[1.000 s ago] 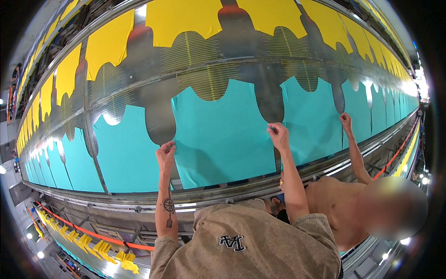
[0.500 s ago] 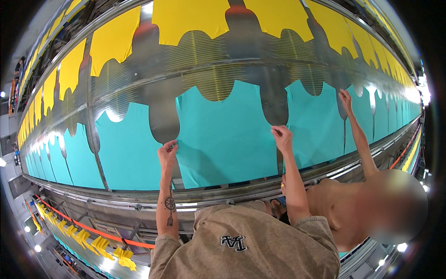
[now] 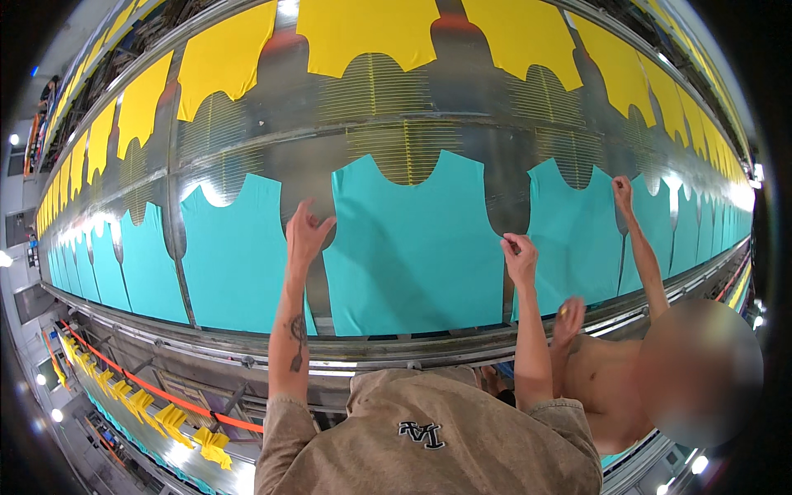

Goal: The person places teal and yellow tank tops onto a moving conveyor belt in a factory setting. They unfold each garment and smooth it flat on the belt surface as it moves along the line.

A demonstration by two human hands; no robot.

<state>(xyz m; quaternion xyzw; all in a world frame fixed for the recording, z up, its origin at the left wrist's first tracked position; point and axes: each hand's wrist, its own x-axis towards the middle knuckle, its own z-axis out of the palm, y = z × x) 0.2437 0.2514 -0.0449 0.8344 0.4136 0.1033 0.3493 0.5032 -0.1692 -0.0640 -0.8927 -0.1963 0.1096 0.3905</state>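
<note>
A teal cut fabric panel (image 3: 412,256) with a neck scoop and two armhole curves lies flat on the long metal table (image 3: 305,165) in front of me. My left hand (image 3: 308,233) is just off the panel's left side, fingers apart and holding nothing. My right hand (image 3: 518,254) pinches the panel's right edge at the bottom of the armhole curve. Similar teal panels (image 3: 231,247) lie in a row to either side.
Yellow panels (image 3: 367,33) line the table's far side. At my right, a shirtless co-worker (image 3: 610,379) reaches onto a neighbouring teal panel (image 3: 569,231). Behind me, to the left, an orange rail (image 3: 148,379) runs beside another table with yellow fabric.
My left hand has let go of the panel's left edge, moved upward and opened. My right hand still pinches its edge. The co-worker's hands have moved upward along the neighbouring panel.
</note>
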